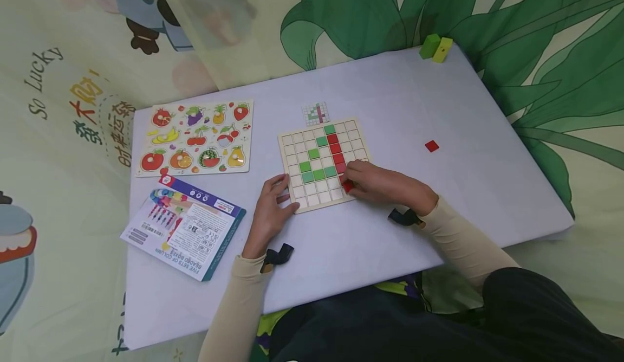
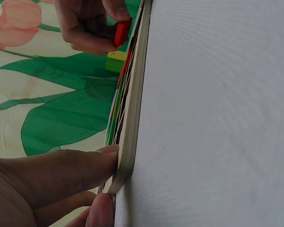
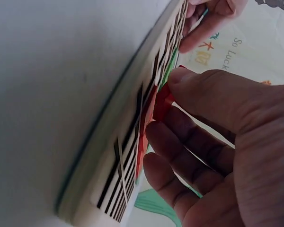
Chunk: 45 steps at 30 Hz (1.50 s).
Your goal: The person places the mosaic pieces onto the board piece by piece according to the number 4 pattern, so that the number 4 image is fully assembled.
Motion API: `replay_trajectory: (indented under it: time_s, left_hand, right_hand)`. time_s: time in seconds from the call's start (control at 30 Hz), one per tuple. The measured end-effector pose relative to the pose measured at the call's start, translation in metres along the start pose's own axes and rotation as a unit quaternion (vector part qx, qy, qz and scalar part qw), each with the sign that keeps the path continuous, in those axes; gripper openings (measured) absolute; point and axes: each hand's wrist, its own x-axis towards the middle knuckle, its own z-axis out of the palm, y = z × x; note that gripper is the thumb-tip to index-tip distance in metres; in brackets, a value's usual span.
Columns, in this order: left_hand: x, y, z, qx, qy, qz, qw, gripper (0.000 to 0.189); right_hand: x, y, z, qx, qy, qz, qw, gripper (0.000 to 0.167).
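Observation:
A wooden grid board (image 1: 311, 201) lies in the middle of the table, with green tiles (image 1: 319, 174) and a column of red tiles (image 1: 333, 148) in its cells. My left hand (image 1: 270, 210) grips its near left corner, thumb and fingers against the edges. Over the board's right side, my right hand (image 1: 372, 180) pinches a red square tile (image 3: 163, 101) between thumb and fingers. That tile is tilted, close above the red column; whether it touches the board I cannot tell. Just beyond the board lies a small pattern card (image 1: 316, 114).
A loose red tile (image 1: 431, 146) lies to the right. Green (image 1: 429, 46) and yellow (image 1: 442, 50) blocks stand at the far right corner. On the left are a fruit puzzle board (image 1: 246, 169) and, nearer me, a flat printed box (image 1: 185, 229).

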Motion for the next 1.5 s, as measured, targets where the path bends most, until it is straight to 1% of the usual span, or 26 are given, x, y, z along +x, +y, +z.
replay_trajectory:
  time_s: [0.33, 0.47, 0.77, 0.9, 1.1, 1.17, 1.23, 1.33, 1.43, 1.5]
  left_hand:
    - [0.000, 0.002, 0.000, 0.009, 0.001, -0.002, 1.0000, 0.083]
    - [0.000, 0.002, 0.001, 0.008, 0.002, -0.003, 1.0000, 0.083]
    - [-0.001, 0.001, 0.001, 0.005, 0.001, 0.000, 1.0000, 0.083]
    - [-0.001, 0.001, 0.001, 0.005, 0.002, 0.002, 1.0000, 0.083]
    - [0.000, 0.001, 0.001, 0.008, 0.003, 0.001, 1.0000, 0.084]
    - [0.000, 0.001, 0.001, 0.006, 0.004, 0.000, 1.0000, 0.084]
    - [0.000, 0.001, 0.001, 0.004, 0.003, 0.001, 1.0000, 0.084]
    - [0.001, 0.001, 0.001, 0.005, 0.000, 0.004, 1.0000, 0.084]
    - [0.000, 0.002, 0.001, 0.008, 0.001, 0.003, 1.0000, 0.084]
    - [0.000, 0.002, 0.001, 0.009, 0.001, 0.001, 1.0000, 0.084]
  right_hand:
    - [-0.003, -0.005, 0.007, -0.024, -0.001, -0.010, 0.9997, 0.024]
    - [-0.003, -0.004, 0.009, -0.025, -0.005, -0.009, 0.9996, 0.024]
    - [-0.002, -0.003, 0.010, -0.027, 0.000, -0.023, 0.9994, 0.015]
    - [-0.002, -0.004, 0.010, -0.036, 0.000, -0.023, 0.9991, 0.016]
    - [-0.002, -0.002, 0.010, -0.035, 0.002, -0.028, 0.9990, 0.017]
    - [-0.003, 0.000, 0.009, -0.012, -0.004, -0.023, 0.9997, 0.017]
    - [-0.004, 0.003, 0.005, 0.015, -0.002, -0.012, 0.9998, 0.018]
    - [-0.007, 0.010, -0.003, 0.040, 0.023, 0.005, 0.9989, 0.022]
    - [-0.009, 0.017, -0.009, 0.018, 0.041, 0.018, 0.9988, 0.032]
    - [-0.010, 0.019, -0.010, 0.000, 0.031, 0.029, 0.9991, 0.040]
